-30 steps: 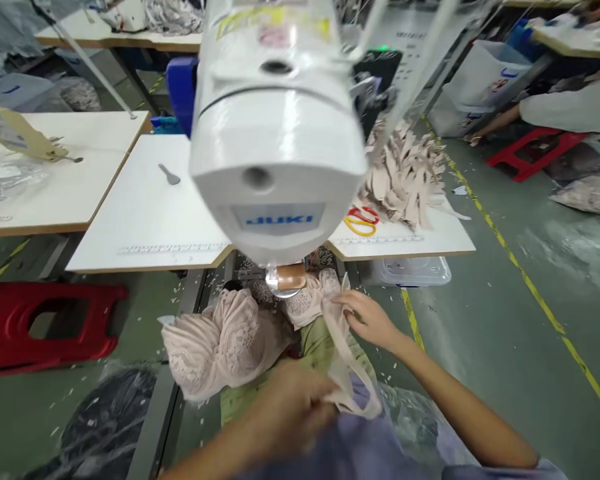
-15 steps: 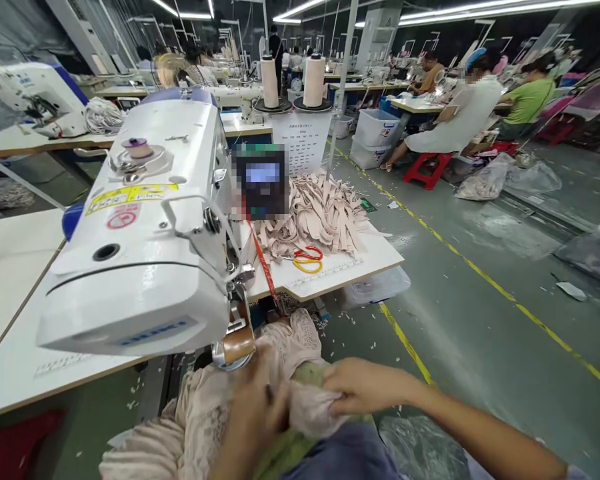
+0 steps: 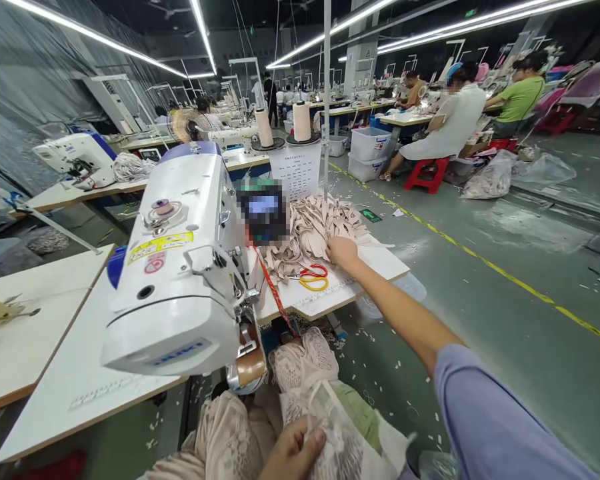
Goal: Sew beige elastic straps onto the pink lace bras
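My right hand (image 3: pixel 343 252) reaches out to the pile of beige fabric strips (image 3: pixel 314 227) on the white table (image 3: pixel 375 261) and rests on its near edge, fingers curled into the strips. Red and yellow scissors (image 3: pixel 314 277) lie just left of that hand. My left hand (image 3: pixel 295 453) sits at the bottom of the view and presses on pale pink lace fabric (image 3: pixel 305 363) in my lap. The white sewing machine (image 3: pixel 180 280) stands in front of me, its head over the lace.
Two thread cones (image 3: pixel 283 123) stand behind the machine beside a printed sheet (image 3: pixel 296 170). A clear bin (image 3: pixel 410 287) sits under the table. Other people sit at tables to the right on red stools (image 3: pixel 427 175). A yellow floor line (image 3: pixel 480 260) runs along the aisle.
My right hand left the lace in my lap and stretched forward to the strip pile. My head lifted, so the room beyond the machine came into view. The left hand stays on the lace.
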`<state>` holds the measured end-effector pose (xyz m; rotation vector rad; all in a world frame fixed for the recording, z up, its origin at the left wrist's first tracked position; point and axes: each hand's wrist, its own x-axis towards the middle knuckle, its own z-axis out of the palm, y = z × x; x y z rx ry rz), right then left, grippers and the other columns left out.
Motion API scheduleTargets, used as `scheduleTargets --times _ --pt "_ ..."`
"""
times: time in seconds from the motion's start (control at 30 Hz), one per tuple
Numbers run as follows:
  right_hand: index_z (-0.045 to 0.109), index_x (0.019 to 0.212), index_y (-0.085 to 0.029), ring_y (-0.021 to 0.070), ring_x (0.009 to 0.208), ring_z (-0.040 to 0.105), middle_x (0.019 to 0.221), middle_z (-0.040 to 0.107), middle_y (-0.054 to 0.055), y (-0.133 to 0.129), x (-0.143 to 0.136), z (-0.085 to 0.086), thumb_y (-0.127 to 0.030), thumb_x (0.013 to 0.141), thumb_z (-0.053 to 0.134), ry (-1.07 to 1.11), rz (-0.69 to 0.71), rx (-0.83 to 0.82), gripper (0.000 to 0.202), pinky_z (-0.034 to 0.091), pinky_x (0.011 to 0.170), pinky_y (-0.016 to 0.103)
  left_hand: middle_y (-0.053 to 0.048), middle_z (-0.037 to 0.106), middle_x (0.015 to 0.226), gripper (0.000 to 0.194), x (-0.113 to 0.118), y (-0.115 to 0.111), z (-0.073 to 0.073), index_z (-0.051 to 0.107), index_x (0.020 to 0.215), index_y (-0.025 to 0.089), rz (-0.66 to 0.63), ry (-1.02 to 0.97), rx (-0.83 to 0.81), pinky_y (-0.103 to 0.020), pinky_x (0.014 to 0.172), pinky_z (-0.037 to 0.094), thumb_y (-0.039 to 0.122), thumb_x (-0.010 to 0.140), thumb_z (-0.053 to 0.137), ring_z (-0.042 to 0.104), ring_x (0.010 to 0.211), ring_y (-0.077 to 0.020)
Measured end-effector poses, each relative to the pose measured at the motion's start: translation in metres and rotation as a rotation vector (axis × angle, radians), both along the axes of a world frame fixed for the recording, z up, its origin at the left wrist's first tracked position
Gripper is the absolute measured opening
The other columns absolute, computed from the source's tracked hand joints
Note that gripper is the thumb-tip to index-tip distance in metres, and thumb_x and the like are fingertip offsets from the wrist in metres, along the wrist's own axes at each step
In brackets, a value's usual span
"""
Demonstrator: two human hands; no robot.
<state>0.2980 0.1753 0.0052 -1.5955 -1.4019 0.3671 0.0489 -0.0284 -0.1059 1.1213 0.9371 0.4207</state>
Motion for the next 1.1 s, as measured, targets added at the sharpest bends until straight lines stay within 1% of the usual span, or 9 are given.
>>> scheduleTargets --times 0.17,0.3,0.37,0.47,0.53,0.63,0.73,0.93,1.1 --pt "0.060 0.121 -0.014 0.0208 0.098 0.065 0.118 0.063 0.008 -0.024 0.001 -0.009 -0.037 0.097 0.059 0.260 0.205 -0.098 0.034 0.057 0.083 0.039 -0.004 0.067 0.080 0.066 -0.012 0.004 0.010 0.067 0.079 0.019 0.293 0.043 -0.005 -0.038 0.092 0.047 0.083 0.067 0.060 0.060 0.089 -0.0256" --pt "0.066 0.101 -0.013 0.0093 0.061 0.060 0.084 0.067 0.003 -0.071 -0.012 -0.035 -0.048 0.094 0.060 0.437 0.397 -0.258 0.036 0.053 0.055 0.023 -0.003 0.062 0.072 0.065 -0.016 0.015 0.031 0.063 0.068 0.018 0.322 0.098 0.072 -0.033 0.076 0.050 0.083 0.069 0.057 0.056 0.077 -0.0210" --pt "0.070 0.090 -0.014 0.0051 0.048 0.050 0.070 0.064 0.000 -0.100 -0.024 -0.051 -0.061 0.083 0.068 0.579 0.519 -0.384 0.047 0.045 0.045 0.017 -0.002 0.060 0.071 0.061 -0.018 0.018 0.042 0.063 0.072 0.017 0.342 0.075 0.137 -0.029 0.070 0.048 0.078 0.074 0.058 0.054 0.073 -0.0184" --pt "0.074 0.082 -0.016 0.0027 0.049 0.051 0.068 0.066 0.000 -0.139 -0.040 -0.067 -0.059 0.066 0.083 1.005 0.725 -0.651 0.048 0.043 0.048 0.013 0.000 0.054 0.066 0.056 -0.022 0.019 0.053 0.061 0.072 0.017 0.308 0.092 0.249 -0.025 0.060 0.043 0.072 0.080 0.056 0.050 0.064 -0.0150" --pt "0.077 0.079 -0.017 0.0047 0.064 0.060 0.079 0.070 0.003 -0.156 -0.045 -0.067 -0.050 0.065 0.087 1.203 0.792 -0.741 0.037 0.048 0.061 0.013 0.001 0.050 0.063 0.054 -0.027 0.018 0.057 0.058 0.069 0.017 0.260 0.106 0.283 -0.023 0.057 0.038 0.069 0.082 0.055 0.046 0.061 -0.0135" --pt "0.080 0.076 -0.022 0.0138 0.099 0.064 0.111 0.071 0.006 -0.163 -0.051 -0.054 -0.047 0.066 0.087 1.120 0.822 -0.743 0.029 0.050 0.084 0.020 0.001 0.048 0.062 0.053 -0.033 0.015 0.064 0.057 0.067 0.016 0.223 0.111 0.262 -0.023 0.057 0.035 0.066 0.083 0.056 0.043 0.060 -0.0123" --pt "0.081 0.078 -0.025 0.0224 0.116 0.059 0.126 0.065 0.008 -0.159 -0.062 -0.038 -0.053 0.067 0.085 0.946 0.914 -0.776 0.031 0.049 0.091 0.029 0.002 0.047 0.063 0.049 -0.035 0.014 0.070 0.058 0.068 0.016 0.191 0.115 0.260 -0.023 0.058 0.033 0.062 0.084 0.056 0.041 0.062 -0.0120" --pt "0.081 0.090 -0.023 0.0223 0.095 0.065 0.100 0.071 0.009 -0.160 -0.084 -0.030 -0.057 0.081 0.070 0.601 0.953 -0.605 0.036 0.049 0.083 0.033 0.005 0.032 0.059 0.040 -0.035 0.012 0.078 0.043 0.060 0.018 0.099 0.227 0.345 -0.024 0.052 0.023 0.045 0.089 0.051 0.031 0.057 -0.0099" --pt "0.081 0.089 -0.022 0.0199 0.082 0.064 0.087 0.072 0.007 -0.167 -0.090 -0.036 -0.047 0.085 0.068 0.505 0.869 -0.463 0.028 0.048 0.073 0.031 -0.002 0.055 0.080 0.023 -0.034 0.003 0.079 0.058 0.073 0.018 0.215 0.205 0.499 -0.025 0.066 0.042 0.035 0.087 0.059 0.053 0.075 -0.0154"
